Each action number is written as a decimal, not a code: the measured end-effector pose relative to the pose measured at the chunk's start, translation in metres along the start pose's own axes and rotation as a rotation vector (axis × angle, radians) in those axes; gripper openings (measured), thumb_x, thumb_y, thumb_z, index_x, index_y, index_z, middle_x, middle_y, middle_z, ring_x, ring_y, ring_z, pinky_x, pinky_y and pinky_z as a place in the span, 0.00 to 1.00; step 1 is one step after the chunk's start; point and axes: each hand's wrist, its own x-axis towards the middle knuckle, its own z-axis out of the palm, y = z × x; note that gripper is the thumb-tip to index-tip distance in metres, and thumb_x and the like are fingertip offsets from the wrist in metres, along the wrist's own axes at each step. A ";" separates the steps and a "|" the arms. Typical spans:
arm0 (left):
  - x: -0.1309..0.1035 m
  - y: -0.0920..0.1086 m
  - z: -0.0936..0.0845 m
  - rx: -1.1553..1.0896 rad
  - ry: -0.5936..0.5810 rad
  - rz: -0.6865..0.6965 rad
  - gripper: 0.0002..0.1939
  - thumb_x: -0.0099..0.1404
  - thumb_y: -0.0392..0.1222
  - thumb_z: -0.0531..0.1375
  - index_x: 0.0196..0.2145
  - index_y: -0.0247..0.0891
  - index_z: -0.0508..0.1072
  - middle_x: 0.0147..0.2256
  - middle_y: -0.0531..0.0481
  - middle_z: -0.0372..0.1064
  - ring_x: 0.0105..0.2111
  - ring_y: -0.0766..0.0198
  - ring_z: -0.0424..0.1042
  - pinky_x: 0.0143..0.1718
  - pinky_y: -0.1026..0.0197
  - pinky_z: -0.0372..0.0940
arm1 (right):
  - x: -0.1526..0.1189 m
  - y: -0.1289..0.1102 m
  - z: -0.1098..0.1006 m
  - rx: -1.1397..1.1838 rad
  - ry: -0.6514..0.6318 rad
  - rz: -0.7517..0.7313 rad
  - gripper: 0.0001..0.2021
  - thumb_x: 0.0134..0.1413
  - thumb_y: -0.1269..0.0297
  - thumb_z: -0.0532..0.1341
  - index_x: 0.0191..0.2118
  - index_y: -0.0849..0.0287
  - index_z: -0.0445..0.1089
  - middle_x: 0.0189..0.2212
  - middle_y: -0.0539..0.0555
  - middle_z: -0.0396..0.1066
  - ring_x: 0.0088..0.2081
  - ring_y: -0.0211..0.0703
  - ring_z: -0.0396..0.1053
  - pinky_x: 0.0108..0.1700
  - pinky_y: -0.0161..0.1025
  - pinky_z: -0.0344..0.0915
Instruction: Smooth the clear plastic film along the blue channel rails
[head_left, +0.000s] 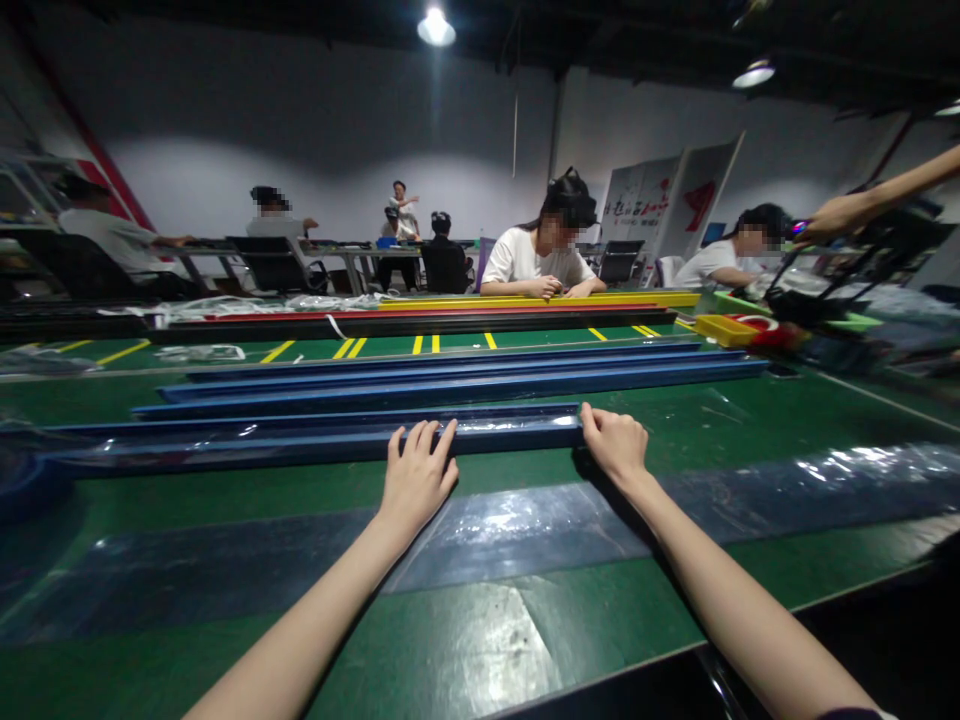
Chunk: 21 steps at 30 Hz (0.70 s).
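Observation:
A long blue plastic channel (517,432) lies crosswise on the green table, with shiny clear film along its inside. My left hand (418,468) rests on its near edge, fingers spread and their tips over the trough. At the channel's right end, my right hand (616,440) is closed, with the thumb up against the end and the other fingers curled. Beneath my forearms stretches a wide strip of clear plastic film (525,530), flat on the table and creased in places.
Behind the channel lie several more blue channels (480,378). Farther back are black, red and yellow strips (540,302). A yellow tray (726,330) stands at the right. A person (544,250) sits across the table, and another person's hand (836,218) reaches in from the right.

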 end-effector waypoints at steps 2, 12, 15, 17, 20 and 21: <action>0.000 0.000 0.000 -0.007 0.011 0.023 0.23 0.64 0.40 0.50 0.57 0.38 0.61 0.52 0.39 0.63 0.54 0.51 0.60 0.55 0.45 0.47 | -0.002 -0.002 0.000 0.003 0.002 -0.032 0.25 0.60 0.54 0.43 0.34 0.55 0.77 0.27 0.59 0.75 0.31 0.47 0.72 0.30 0.36 0.58; 0.003 -0.005 0.004 -0.062 0.011 0.301 0.25 0.65 0.36 0.49 0.60 0.38 0.56 0.59 0.44 0.56 0.59 0.56 0.53 0.55 0.52 0.48 | -0.007 -0.008 -0.002 -0.007 0.019 -0.172 0.26 0.61 0.54 0.43 0.28 0.56 0.76 0.26 0.58 0.75 0.29 0.44 0.72 0.28 0.34 0.53; 0.003 -0.007 0.006 -0.066 -0.008 0.322 0.26 0.64 0.36 0.49 0.60 0.39 0.53 0.59 0.44 0.56 0.59 0.56 0.53 0.56 0.52 0.48 | -0.004 -0.007 -0.002 -0.020 0.012 -0.192 0.26 0.61 0.54 0.43 0.29 0.55 0.76 0.26 0.58 0.75 0.28 0.44 0.71 0.28 0.34 0.53; 0.002 -0.008 0.007 -0.069 -0.021 0.316 0.27 0.64 0.36 0.49 0.61 0.38 0.53 0.58 0.44 0.57 0.58 0.57 0.55 0.56 0.52 0.48 | -0.002 -0.005 -0.002 -0.014 0.001 -0.202 0.25 0.61 0.54 0.43 0.29 0.55 0.76 0.26 0.58 0.75 0.28 0.44 0.71 0.28 0.34 0.52; 0.002 -0.008 0.007 -0.069 -0.028 0.306 0.26 0.64 0.35 0.49 0.60 0.37 0.54 0.57 0.43 0.59 0.57 0.57 0.57 0.56 0.52 0.48 | 0.004 0.000 -0.003 0.024 0.012 -0.191 0.24 0.60 0.54 0.44 0.28 0.55 0.75 0.24 0.57 0.74 0.27 0.43 0.70 0.27 0.34 0.49; 0.002 -0.007 0.007 -0.067 -0.027 0.303 0.26 0.64 0.35 0.49 0.60 0.37 0.54 0.56 0.42 0.60 0.56 0.57 0.58 0.55 0.52 0.49 | 0.006 0.003 -0.003 0.037 0.026 -0.180 0.24 0.60 0.54 0.44 0.28 0.56 0.75 0.24 0.57 0.74 0.27 0.42 0.70 0.26 0.34 0.48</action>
